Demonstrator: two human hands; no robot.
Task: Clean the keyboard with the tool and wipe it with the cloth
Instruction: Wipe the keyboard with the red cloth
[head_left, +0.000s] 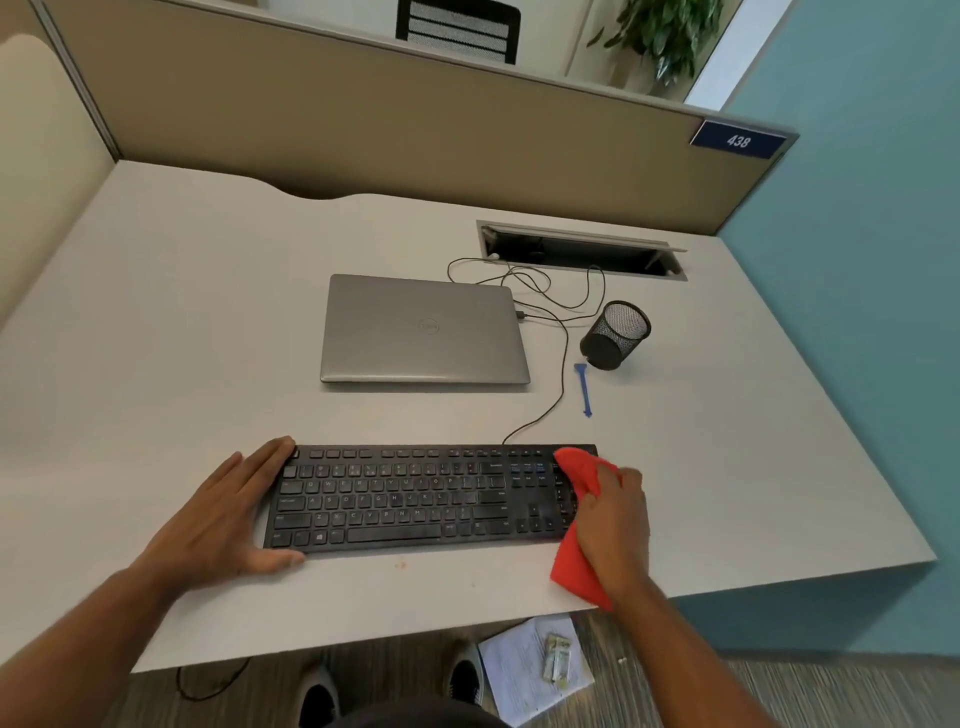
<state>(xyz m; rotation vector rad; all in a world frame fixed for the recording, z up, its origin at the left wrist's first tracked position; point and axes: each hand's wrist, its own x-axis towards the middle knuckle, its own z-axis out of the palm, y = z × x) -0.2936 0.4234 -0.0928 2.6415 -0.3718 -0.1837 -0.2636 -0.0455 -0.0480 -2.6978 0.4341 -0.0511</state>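
A black keyboard (415, 499) lies flat near the front of the desk. My left hand (228, 514) rests flat against its left end, fingers spread, thumb at the front corner. My right hand (615, 525) grips a red cloth (579, 519) and presses it on the keyboard's right end, over the number pad. Part of the cloth hangs down past the keyboard's front edge. A slim blue cleaning tool (584, 388) lies loose on the desk behind the keyboard's right end, untouched by either hand.
A shut grey laptop (423, 330) sits behind the keyboard, with black cables (561, 312) running to a desk cable slot (582, 249). A black mesh pen cup (615, 335) stands beside the tool. The desk's front edge (363, 639) is close; papers (535, 665) lie on the floor.
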